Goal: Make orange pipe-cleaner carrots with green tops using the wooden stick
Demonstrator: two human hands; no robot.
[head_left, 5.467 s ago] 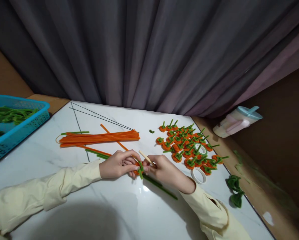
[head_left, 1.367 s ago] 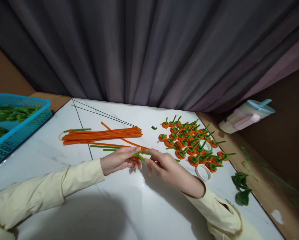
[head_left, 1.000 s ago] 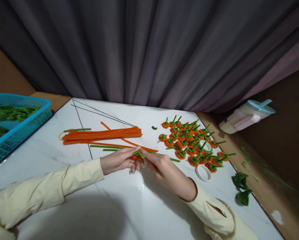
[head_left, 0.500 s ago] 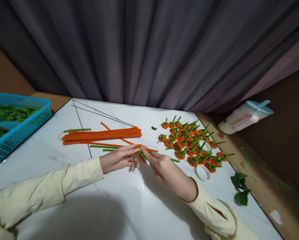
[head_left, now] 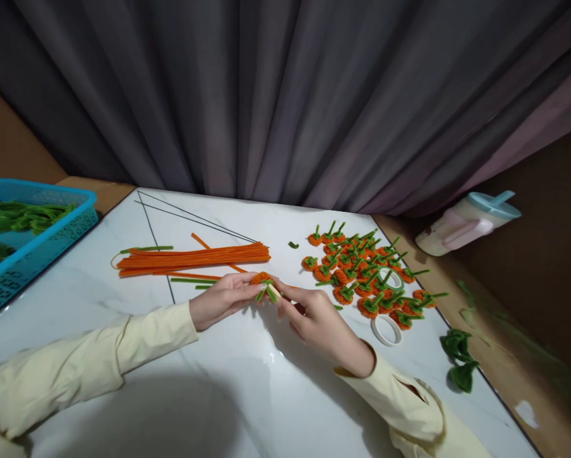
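both hands point(head_left: 221, 298) point(head_left: 314, 315) pinch the orange coil point(head_left: 261, 280), its green stem point(head_left: 266, 292) pointing toward the person.

Dim room — glare on marble point(head_left: 271, 357)

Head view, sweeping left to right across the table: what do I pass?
Blue basket → bundle of orange pipe cleaners → small orange-and-green piece, pinched by the left hand and right hand → tape ring → green scraps.
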